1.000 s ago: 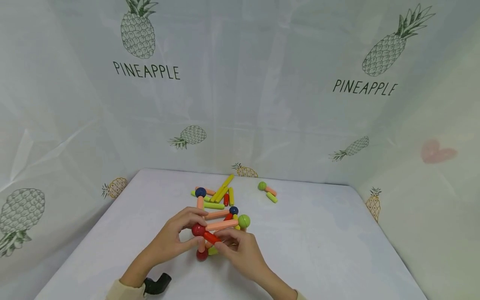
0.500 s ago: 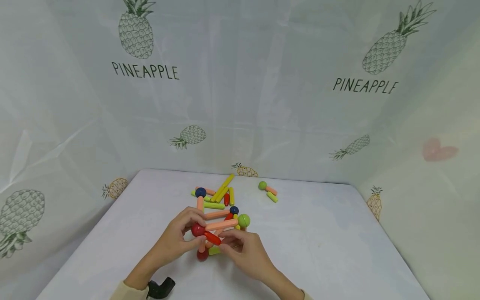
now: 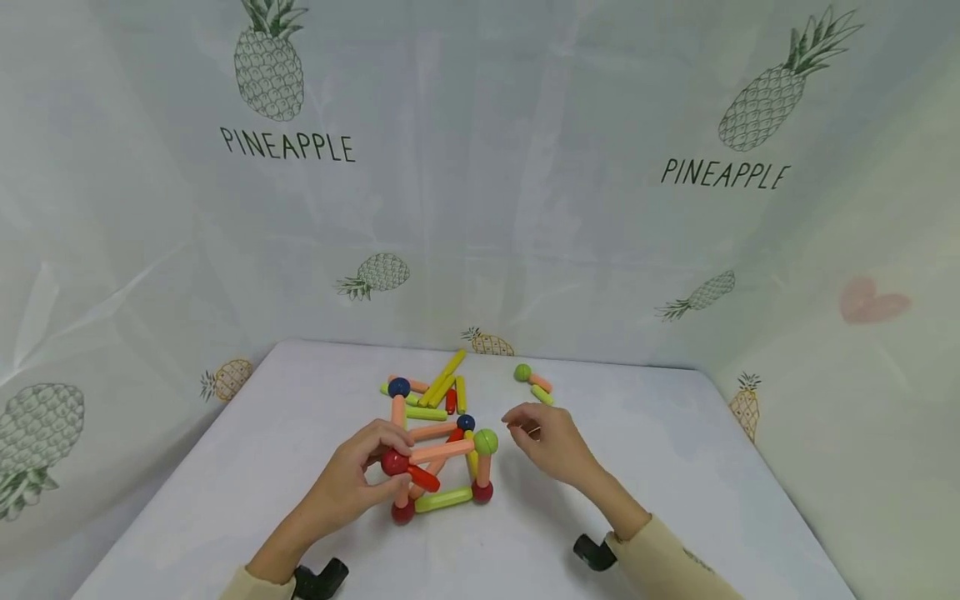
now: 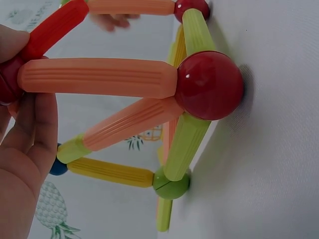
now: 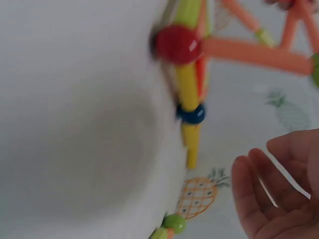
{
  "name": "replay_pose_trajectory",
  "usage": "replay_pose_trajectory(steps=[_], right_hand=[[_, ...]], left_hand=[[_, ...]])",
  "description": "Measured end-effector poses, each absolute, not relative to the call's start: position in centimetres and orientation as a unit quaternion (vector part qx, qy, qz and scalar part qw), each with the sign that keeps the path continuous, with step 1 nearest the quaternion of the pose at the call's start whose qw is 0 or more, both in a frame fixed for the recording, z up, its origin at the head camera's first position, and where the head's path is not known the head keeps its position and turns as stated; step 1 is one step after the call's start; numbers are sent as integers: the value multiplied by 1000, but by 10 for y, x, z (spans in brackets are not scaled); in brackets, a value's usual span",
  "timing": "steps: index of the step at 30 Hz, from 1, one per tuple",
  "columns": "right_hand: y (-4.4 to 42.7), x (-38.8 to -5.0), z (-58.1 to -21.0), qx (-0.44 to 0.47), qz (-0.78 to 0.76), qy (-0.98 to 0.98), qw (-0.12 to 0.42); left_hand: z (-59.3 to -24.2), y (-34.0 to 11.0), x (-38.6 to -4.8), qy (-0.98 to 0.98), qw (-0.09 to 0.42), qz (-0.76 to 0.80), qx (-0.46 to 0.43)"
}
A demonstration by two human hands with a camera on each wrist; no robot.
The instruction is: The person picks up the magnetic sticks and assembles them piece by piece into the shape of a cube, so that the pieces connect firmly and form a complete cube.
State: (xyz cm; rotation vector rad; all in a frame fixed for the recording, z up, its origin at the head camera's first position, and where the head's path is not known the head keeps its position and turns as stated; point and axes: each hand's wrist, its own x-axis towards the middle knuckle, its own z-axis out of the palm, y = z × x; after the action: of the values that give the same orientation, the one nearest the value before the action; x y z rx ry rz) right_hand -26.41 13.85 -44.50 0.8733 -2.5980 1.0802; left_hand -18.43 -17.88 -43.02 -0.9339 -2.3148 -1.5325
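Note:
A frame of coloured rods and balls stands on the white table. My left hand [image 3: 348, 475] pinches its upper red ball [image 3: 395, 462], from which a short red rod [image 3: 424, 478] sticks out with its far end free. A long orange rod [image 3: 442, 452] joins that ball to a green ball [image 3: 486, 442]. Two lower red balls [image 3: 482, 492] rest on the table, joined by a yellow-green rod [image 3: 444, 500]. My right hand [image 3: 553, 442] is in the air right of the frame, fingers loosely bent and holding nothing; the right wrist view shows its fingers [image 5: 269, 191] apart from the frame.
Behind the frame lie loose yellow rods [image 3: 453, 365], a small red rod [image 3: 451, 402] and yellow-green rods. Further right at the back are a green ball [image 3: 522, 372] with an orange rod and a short green rod [image 3: 542, 395]. A pineapple-print cloth [image 3: 465, 183] hangs behind the table [image 3: 637, 467].
My right hand has let go of the short red rod and moved right and away from me, uncovering the frame's lower right corner. My left hand has kept its hold on the red ball.

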Motion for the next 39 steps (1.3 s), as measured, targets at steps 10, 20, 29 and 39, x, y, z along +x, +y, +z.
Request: replay_pose_trajectory(steps=[10, 20, 29, 39], right_hand=[[92, -344, -472, 361, 207, -909, -1], [79, -365, -488, 352, 108, -929, 26], [82, -371, -493, 310, 120, -942, 37], [94, -373, -488, 329, 98, -937, 72]], left_hand=[[-433, -180, -186, -781, 106, -526, -320], [-433, -179, -186, -780, 106, -527, -320], [-434, -178, -185, -784, 104, -525, -314], [-433, -180, -185, -789, 110, -518, -313]])
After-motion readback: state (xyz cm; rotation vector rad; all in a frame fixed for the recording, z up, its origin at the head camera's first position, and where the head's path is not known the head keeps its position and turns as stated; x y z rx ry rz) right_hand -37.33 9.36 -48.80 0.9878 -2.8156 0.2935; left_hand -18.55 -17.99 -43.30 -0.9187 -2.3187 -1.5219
